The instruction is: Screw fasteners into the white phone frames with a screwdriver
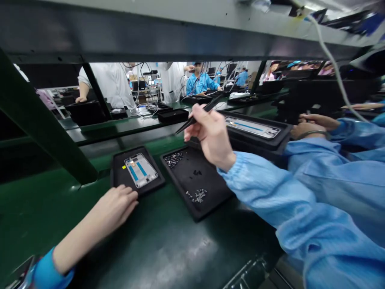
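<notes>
My right hand [210, 134] is raised above the middle tray, pinching black tweezers [188, 123] whose tips point left and down. Below it lies a black foam tray [207, 180] with a pile of tiny dark and shiny parts [173, 159] in its far corner and small silvery parts [199, 196] near its front. To the left, a smaller black tray [118, 176] carries a silver phone frame [141, 170] with two blue strips and a yellow tab beside it. My left hand [118, 202] has its fingers curled together against this tray's near edge; the thumb is hidden.
Another black tray [272, 146] with a phone frame [252, 127] sits at the right, near a co-worker's hands [313, 126]. A green post [45, 124] slants down at the left. A metal beam [180, 34] crosses overhead, and a white cable [333, 64] hangs at the right.
</notes>
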`<state>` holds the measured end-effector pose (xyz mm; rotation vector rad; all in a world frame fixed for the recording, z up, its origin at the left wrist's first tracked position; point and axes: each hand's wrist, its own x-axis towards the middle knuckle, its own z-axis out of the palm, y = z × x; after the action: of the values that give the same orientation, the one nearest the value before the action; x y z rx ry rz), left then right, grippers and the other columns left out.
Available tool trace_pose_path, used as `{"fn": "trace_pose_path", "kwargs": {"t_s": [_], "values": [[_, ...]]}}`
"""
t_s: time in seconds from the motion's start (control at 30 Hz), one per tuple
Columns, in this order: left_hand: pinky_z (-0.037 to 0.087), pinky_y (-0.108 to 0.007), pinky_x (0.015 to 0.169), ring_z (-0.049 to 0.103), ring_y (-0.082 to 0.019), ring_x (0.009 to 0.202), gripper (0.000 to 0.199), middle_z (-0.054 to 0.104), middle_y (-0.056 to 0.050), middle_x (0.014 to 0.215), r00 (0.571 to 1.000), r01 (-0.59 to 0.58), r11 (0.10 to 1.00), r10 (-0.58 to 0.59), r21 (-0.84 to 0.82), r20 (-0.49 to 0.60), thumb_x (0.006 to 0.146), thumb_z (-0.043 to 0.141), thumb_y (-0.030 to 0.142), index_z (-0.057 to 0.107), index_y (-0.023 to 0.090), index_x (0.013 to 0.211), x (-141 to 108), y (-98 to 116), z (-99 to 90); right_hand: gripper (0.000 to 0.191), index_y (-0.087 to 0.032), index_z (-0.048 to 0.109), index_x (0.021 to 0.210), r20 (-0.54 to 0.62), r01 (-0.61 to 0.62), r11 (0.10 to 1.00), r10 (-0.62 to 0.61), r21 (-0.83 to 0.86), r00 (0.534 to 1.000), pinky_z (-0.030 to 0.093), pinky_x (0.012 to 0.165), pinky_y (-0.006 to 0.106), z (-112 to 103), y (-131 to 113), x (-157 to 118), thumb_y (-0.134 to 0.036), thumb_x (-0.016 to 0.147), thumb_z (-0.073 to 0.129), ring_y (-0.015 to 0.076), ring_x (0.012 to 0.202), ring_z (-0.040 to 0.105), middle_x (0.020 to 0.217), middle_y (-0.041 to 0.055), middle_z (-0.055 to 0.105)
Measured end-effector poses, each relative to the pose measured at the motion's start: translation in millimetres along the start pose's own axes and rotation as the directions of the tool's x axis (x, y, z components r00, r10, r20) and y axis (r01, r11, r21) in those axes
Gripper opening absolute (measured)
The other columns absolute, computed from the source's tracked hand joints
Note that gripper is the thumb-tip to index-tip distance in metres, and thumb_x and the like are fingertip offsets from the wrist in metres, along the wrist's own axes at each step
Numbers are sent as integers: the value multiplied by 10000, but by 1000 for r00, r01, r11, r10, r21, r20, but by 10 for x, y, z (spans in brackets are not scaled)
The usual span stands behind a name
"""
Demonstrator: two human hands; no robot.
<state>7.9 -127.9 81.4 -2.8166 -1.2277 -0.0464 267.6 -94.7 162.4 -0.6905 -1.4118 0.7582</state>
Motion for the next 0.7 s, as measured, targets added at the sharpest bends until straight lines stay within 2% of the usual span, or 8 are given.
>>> {"fn": "trace_pose_path", "kwargs": {"t_s": [0.07, 0.13, 0.2, 0.27, 0.33, 0.4, 0.57, 0.7], "values": [[449, -383, 706, 576, -283, 852, 318, 646, -137, 847, 993, 112, 989, -109, 93, -40, 852, 397, 379, 643, 178, 835, 175, -325, 88, 281, -195, 411, 700, -56, 88, 996, -87, 17, 995, 442, 437, 162, -188, -242, -23, -427, 839, 485, 43, 434, 528, 546, -76, 479], [432, -470, 751, 511, -375, 1017, 457, 625, -206, 1039, 962, 271, 949, -263, 158, -68, 820, 394, 445, 605, 114, 1055, 328, -595, 193, 262, -190, 438, 691, -59, 125, 992, -126, -28, 990, 441, 439, 165, -358, -386, -90, -396, 833, 515, 43, 437, 526, 562, -70, 490], [414, -523, 786, 456, -421, 1102, 622, 555, -244, 1179, 925, 380, 911, -376, 161, -58, 807, 366, 502, 499, 56, 1220, 465, -769, 290, 262, -177, 468, 682, 25, 117, 984, -114, -138, 993, 460, 480, 180, -499, -413, -144, -379, 842, 514, 57, 477, 551, 586, -51, 524], [400, -527, 834, 428, -424, 1152, 707, 498, -260, 1248, 914, 405, 904, -401, 141, -52, 815, 327, 530, 402, 24, 1302, 594, -856, 368, 269, -159, 499, 678, 175, 93, 963, -49, -252, 983, 479, 545, 200, -607, -336, -146, -363, 853, 510, 77, 537, 580, 614, -24, 566], [384, -493, 897, 410, -399, 1195, 741, 467, -261, 1285, 927, 375, 920, -371, 117, -55, 824, 306, 548, 352, 12, 1333, 715, -903, 429, 261, -139, 531, 705, 326, 68, 933, 55, -355, 944, 478, 574, 207, -671, -189, -98, -345, 862, 502, 87, 573, 591, 647, -2, 599], [371, -457, 940, 407, -375, 1216, 759, 457, -255, 1302, 935, 355, 930, -352, 89, -53, 820, 309, 564, 351, 3, 1329, 825, -956, 477, 243, -125, 553, 740, 401, 74, 880, 137, -469, 906, 454, 554, 200, -690, -13, -27, -316, 873, 483, 79, 554, 573, 668, 5, 614], [363, -511, 933, 393, -395, 1221, 692, 440, -279, 1301, 921, 372, 927, -364, 38, -136, 847, 255, 507, 379, -18, 1279, 996, -992, 533, 150, -115, 584, 725, 410, 221, 640, 161, -736, 898, 403, 622, 210, -649, 387, 57, -208, 827, 527, 96, 621, 563, 689, 9, 623], [307, -428, 1026, 382, -313, 1241, 579, 452, -194, 1315, 943, 262, 965, -258, -14, -211, 862, 287, 467, 422, 62, 1253, 1047, -624, 504, 125, -134, 623, 807, 329, 184, 449, 269, -874, 905, 407, 689, 222, -619, 659, -35, -217, 828, 531, 150, 785, 609, 809, 49, 657]]}}
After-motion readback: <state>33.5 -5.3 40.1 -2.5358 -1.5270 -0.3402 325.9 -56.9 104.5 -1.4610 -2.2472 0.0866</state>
